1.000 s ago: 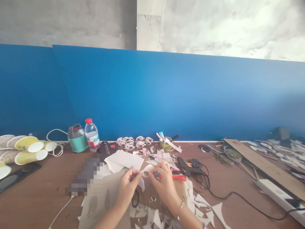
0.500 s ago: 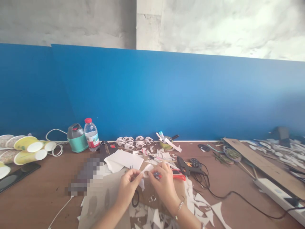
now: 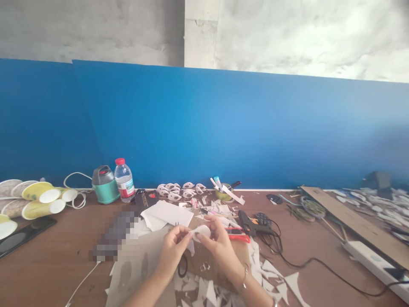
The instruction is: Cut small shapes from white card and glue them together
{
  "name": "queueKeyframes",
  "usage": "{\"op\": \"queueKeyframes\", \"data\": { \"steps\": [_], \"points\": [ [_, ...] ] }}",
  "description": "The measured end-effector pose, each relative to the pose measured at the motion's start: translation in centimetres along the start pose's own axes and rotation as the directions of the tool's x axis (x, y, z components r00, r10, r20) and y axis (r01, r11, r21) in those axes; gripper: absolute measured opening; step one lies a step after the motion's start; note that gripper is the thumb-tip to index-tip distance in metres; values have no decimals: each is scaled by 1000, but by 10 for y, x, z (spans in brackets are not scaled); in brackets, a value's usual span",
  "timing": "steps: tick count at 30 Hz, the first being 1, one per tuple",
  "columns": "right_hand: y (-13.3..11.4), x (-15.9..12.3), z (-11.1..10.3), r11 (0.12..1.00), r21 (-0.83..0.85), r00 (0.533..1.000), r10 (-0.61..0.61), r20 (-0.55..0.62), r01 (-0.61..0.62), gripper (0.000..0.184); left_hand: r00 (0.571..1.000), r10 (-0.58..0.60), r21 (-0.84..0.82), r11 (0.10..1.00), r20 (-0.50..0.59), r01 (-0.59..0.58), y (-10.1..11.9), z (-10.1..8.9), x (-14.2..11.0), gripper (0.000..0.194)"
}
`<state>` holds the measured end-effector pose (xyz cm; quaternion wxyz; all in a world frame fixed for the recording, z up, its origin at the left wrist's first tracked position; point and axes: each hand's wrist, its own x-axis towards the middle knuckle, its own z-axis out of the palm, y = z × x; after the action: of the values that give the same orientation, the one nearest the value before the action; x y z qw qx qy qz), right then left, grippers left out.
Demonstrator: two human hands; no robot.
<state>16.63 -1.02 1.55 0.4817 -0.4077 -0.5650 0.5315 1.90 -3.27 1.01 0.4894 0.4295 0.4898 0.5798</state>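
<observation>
Between my two hands is a small curved white cutout (image 3: 202, 231) that looks like paper or thin foam. My left hand (image 3: 171, 249) pinches its left end between thumb and fingertips. At the right end, my right hand (image 3: 223, 249) has the thumb on the near face and the fingers behind, partly hidden. A black scissors handle (image 3: 182, 267) shows just below my left hand. Under both hands lies a brown board (image 3: 220, 266) strewn with white scraps (image 3: 209, 294). Right of my right hand is a red utility knife (image 3: 238, 238).
Finished-looking white cutouts with dark spots (image 3: 174, 196) cluster by the blue partition (image 3: 223, 128). A black glue gun (image 3: 251, 223) and its cord lie right, near a white power strip (image 3: 367, 260). Leftward stand a water bottle (image 3: 124, 181), a teal container (image 3: 105, 189) and paper cups (image 3: 41, 209).
My right hand's fingers have lifted and opened slightly around the white cutout, which has turned to show more of its broad face. My left hand keeps its pinch.
</observation>
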Motion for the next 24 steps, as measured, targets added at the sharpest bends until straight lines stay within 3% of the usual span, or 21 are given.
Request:
{"op": "queueKeyframes", "data": {
  "steps": [3,6,15,24],
  "points": [
    [1,1,0,985,167,997,25,67,-36,45,999,0,31,1000,54,-2,0,0,-2,29],
    [-1,1,0,980,194,996,23,87,-40,42,997,7,34,999,78,-9,2,1,-5,30],
    [-3,-4,-1,992,-67,993,-106,45,109,36,998,-6,29,1000,57,4,5,2,-5,29],
    [0,-9,4,965,-151,976,-203,78,213,31,999,-27,0,1000,44,27,6,2,-7,26]
  ]
}}
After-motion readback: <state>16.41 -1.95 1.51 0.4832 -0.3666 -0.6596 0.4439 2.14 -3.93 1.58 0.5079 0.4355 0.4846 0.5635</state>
